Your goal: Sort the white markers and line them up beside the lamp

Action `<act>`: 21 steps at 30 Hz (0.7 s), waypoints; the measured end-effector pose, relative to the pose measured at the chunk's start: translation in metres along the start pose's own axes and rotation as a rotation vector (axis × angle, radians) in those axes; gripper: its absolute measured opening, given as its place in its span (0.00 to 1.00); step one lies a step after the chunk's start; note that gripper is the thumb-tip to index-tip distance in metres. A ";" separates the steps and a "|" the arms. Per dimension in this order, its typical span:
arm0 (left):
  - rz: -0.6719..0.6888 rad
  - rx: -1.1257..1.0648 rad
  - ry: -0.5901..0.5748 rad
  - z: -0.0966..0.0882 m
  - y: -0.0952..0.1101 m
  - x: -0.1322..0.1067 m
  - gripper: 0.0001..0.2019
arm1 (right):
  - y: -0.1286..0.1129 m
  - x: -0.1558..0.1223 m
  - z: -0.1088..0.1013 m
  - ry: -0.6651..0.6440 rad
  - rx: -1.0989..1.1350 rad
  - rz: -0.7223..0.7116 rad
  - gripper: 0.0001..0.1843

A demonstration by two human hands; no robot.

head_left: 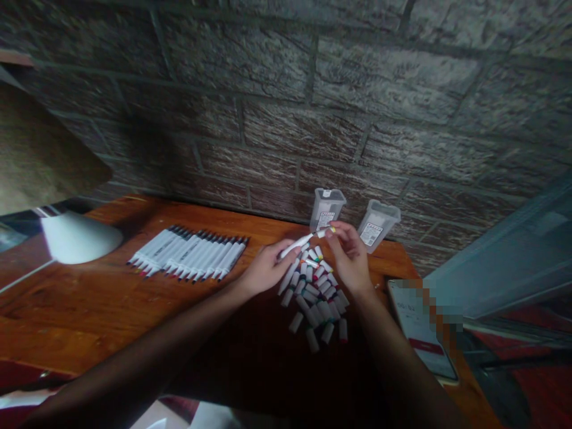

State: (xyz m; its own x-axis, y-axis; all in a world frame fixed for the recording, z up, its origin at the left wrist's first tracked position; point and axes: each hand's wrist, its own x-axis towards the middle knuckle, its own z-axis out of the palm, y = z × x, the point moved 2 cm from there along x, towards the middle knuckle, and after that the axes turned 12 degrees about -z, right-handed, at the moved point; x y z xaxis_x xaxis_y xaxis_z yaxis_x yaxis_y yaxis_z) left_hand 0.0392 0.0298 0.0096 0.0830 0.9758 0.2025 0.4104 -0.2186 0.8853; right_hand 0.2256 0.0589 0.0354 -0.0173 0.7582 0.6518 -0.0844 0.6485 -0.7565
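My left hand [270, 266] is closed around a white marker [295, 245], its tip pointing up and to the right. Between the fingers of my right hand [351, 256] is a white marker cap [322, 233] with a yellow end, close to the marker's tip; whether the two touch I cannot tell. Below both hands lies a loose pile of white marker caps [324, 310] with variously coloured ends. Left of my left hand, several uncapped markers [187, 253] lie side by side in a slanting row.
Two clear plastic containers, one at the back [329, 205] and one farther right [379, 225], stand by the brick wall [272, 131]. A phone [422, 330] lies at the right edge of the wooden table [89, 304]. A lamp [75, 235] stands at the left.
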 end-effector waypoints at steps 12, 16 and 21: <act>0.036 0.020 -0.023 -0.001 -0.005 0.002 0.16 | 0.008 -0.003 0.002 -0.052 -0.025 0.067 0.08; 0.039 0.042 -0.084 0.004 -0.009 0.002 0.16 | 0.020 -0.002 -0.005 0.024 -0.052 0.106 0.12; 0.013 0.063 0.029 0.002 -0.017 0.006 0.16 | 0.030 0.002 -0.020 0.025 -0.236 0.104 0.16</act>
State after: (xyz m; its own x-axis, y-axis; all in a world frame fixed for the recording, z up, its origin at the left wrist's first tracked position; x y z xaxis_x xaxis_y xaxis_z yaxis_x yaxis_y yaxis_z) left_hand 0.0350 0.0398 -0.0048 0.0629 0.9719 0.2270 0.4662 -0.2297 0.8543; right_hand 0.2431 0.0814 0.0130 0.0107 0.8211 0.5707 0.1520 0.5627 -0.8125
